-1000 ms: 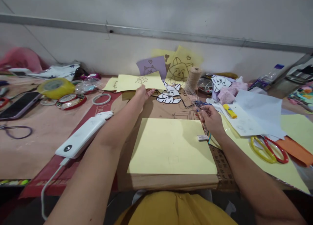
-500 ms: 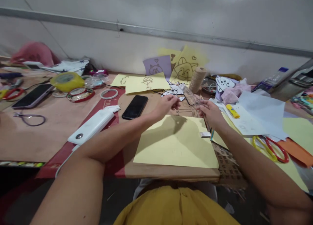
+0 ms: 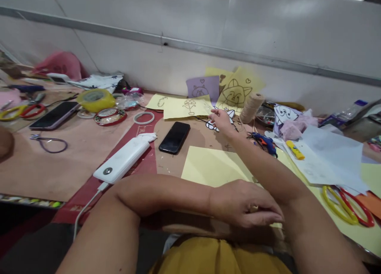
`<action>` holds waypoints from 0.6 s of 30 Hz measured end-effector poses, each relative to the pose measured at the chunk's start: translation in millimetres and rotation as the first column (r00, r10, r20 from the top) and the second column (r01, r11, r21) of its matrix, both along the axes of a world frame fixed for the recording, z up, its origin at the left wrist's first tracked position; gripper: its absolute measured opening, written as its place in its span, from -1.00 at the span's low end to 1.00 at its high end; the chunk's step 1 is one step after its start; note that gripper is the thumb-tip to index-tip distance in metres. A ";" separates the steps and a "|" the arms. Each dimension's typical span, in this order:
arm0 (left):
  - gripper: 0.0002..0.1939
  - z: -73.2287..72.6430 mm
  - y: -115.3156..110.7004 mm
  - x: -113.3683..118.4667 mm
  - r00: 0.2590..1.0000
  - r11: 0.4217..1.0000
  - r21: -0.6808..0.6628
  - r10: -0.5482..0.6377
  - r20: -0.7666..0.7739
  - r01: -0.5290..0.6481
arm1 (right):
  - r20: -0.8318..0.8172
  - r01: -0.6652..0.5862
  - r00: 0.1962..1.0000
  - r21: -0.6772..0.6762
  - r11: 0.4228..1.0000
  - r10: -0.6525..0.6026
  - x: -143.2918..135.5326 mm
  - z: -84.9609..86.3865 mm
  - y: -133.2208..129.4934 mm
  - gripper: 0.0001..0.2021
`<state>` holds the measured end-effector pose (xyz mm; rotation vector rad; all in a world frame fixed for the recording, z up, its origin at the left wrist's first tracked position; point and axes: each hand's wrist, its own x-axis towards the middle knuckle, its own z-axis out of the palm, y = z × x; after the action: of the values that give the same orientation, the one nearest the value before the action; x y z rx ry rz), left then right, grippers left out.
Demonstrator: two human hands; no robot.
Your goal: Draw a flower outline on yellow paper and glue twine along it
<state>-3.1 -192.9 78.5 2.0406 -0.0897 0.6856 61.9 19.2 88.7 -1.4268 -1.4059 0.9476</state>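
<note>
My left hand (image 3: 245, 204) hovers low over the near edge of a yellow paper sheet (image 3: 208, 165), crossing under my right forearm. Its fingers curl toward the thumb, and whatever lies between them is hidden. Farther out, my right hand (image 3: 222, 121) is in front of a cut-out white animal drawing (image 3: 230, 114), covering part of it. The fingers of that hand are bent together beside a yellow sheet with a flower drawing (image 3: 181, 107). Something thin and clear seems to show at their tips, too faint to name.
A black phone (image 3: 175, 137) and a white power bank (image 3: 123, 159) with a cable lie left. Twine (image 3: 251, 108) stands behind my right hand. Right are a glue stick (image 3: 294, 150), scissors (image 3: 348, 205) and blue-white paper (image 3: 330, 155). Yellow tape (image 3: 95, 99) sits far left.
My hands were close together around a clear piece; now they are apart. The left came back toward my body and the right moved left. A blue bundle by the right forearm is now visible.
</note>
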 end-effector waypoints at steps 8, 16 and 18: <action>-0.68 -0.7 1.0 -6.4 1.000 1.000 0.001 -0.011 0.019 0.011 | 0.278 -0.111 0.956 0.054 0.992 0.092 12.6 -0.7 4.0 -0.71; -0.66 -1.3 6.3 -13.2 0.987 0.987 0.045 0.155 0.033 -0.156 | 0.210 0.115 0.962 0.267 0.957 -0.174 165.2 23.6 -64.8 -0.85; -0.66 -4.6 16.2 -12.8 0.972 0.971 0.050 0.233 0.005 -0.233 | 0.051 0.243 0.963 0.276 0.930 -0.266 197.4 18.9 -85.4 -0.87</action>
<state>-15.9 -176.6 73.9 2.1203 0.1376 0.8346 259.3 -66.2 107.7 -1.4156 -1.3159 0.5127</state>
